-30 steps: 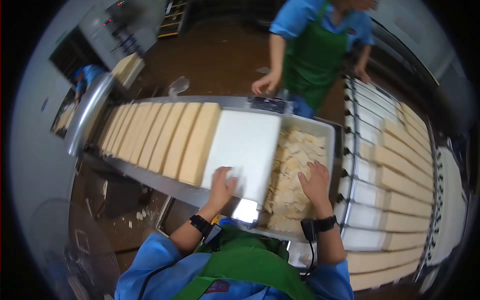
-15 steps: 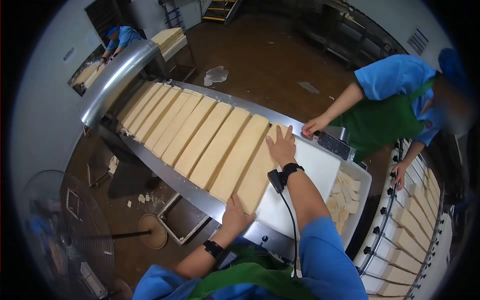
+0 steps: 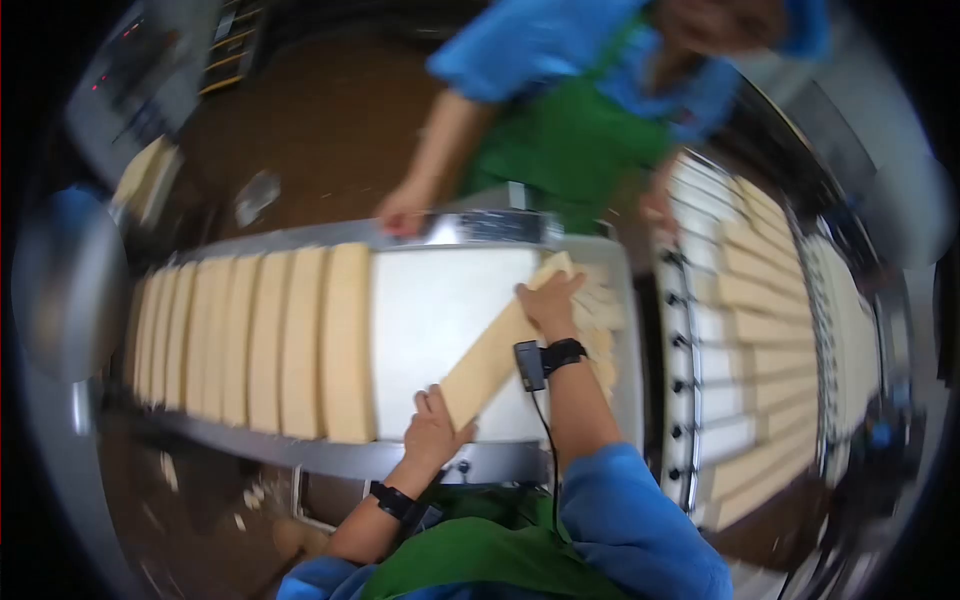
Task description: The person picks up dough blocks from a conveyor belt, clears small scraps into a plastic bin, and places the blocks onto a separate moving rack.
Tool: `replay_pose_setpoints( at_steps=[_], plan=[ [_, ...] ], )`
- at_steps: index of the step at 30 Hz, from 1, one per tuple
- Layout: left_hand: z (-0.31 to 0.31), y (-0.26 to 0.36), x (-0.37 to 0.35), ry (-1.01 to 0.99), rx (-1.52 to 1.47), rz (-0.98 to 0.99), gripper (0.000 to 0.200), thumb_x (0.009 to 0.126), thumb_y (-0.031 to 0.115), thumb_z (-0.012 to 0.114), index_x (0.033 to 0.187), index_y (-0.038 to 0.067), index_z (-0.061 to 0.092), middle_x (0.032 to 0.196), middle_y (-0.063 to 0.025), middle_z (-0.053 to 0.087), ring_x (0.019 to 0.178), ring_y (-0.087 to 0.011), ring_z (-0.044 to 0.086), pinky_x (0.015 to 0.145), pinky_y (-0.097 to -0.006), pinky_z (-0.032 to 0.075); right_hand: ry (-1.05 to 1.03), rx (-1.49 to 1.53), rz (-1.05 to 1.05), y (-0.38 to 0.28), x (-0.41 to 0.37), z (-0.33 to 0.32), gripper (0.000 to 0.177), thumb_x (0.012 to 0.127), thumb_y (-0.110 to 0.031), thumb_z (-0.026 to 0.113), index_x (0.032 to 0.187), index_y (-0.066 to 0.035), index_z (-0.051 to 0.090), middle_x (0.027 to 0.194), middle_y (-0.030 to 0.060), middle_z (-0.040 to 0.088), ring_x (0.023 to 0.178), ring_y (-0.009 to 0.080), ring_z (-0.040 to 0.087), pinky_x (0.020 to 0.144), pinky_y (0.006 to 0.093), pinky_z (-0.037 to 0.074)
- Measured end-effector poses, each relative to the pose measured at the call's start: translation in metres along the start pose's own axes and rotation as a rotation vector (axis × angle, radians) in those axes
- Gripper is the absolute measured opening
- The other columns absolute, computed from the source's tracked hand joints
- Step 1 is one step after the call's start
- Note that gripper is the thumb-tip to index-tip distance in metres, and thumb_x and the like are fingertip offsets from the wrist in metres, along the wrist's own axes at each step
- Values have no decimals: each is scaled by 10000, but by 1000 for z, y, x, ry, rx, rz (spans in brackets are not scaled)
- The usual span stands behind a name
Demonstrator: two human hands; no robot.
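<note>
Head view, looking down past a green apron: both arms reach out over the white belt [image 3: 430,290] of a steel conveyor. The left forearm comes up bare from the near edge, a black band [image 3: 392,498] on its wrist. The left hand [image 3: 432,430] is curled about the near end of a long pale slab [image 3: 495,352], fingers closed on it at the belt's near edge. The right arm, in a blue sleeve, stretches further. The right hand [image 3: 550,300] is laid over the slab's far end with the fingers bent down around it, and its wrist carries a black band with a small box and a cable [image 3: 545,360].

The slab lies askew on the bare belt. Its long axis runs from the near edge, by the left hand, up and rightward to the belt's right end, where its tip reaches over a bin of pale scraps [image 3: 605,320], too blurred to make out well.

Left of it, a row of like slabs [image 3: 300,340] lies crosswise on the belt, side by side. Across the far edge a co-worker in blue and green rests a hand [image 3: 405,212] on the steel rail. To the right a second conveyor [image 3: 760,300] carries more slabs.
</note>
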State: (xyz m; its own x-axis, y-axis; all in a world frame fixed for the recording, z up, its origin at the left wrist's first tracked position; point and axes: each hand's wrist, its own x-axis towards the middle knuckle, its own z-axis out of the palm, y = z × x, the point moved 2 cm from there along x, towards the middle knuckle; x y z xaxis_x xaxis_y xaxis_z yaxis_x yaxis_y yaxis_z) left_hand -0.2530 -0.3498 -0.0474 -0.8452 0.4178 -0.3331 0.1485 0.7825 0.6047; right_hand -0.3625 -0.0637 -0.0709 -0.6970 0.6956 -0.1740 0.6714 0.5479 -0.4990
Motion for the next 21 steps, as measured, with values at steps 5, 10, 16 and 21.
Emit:
replay_pose_setpoints(
  at_steps=[5,10,16,21],
  plan=[
    [47,76,10,187,-16,314,722,729,196,761,1308,5,374,1206,-282,419,990,-454,569,829,-478,504,410,304,113,123,-44,-102,781,742,-339,702,1272,95,326,1272,365,373,1213,517,391,1000,515,407],
    [84,222,-28,0,-236,793,651,688,81,735,1275,14,460,1249,-216,412,1169,-409,448,982,-441,422,780,313,472,287,-149,-276,687,782,-357,665,1262,54,397,1208,329,437,1104,474,506,952,499,432],
    [144,308,-66,-416,-312,1060,718,743,132,766,1350,31,396,1350,-236,353,1219,-407,428,1021,-436,394,234,-95,818,421,-167,-348,697,888,-540,492,1370,-40,441,1396,226,456,1256,452,433,1030,567,317],
    [223,350,-53,-542,-323,1057,601,848,97,645,1376,29,365,1367,-238,315,1229,-407,424,1014,-414,402,536,-258,648,474,-144,-341,652,921,-547,436,1438,-150,418,1428,187,443,1312,431,358,1065,605,193]
  ],
)
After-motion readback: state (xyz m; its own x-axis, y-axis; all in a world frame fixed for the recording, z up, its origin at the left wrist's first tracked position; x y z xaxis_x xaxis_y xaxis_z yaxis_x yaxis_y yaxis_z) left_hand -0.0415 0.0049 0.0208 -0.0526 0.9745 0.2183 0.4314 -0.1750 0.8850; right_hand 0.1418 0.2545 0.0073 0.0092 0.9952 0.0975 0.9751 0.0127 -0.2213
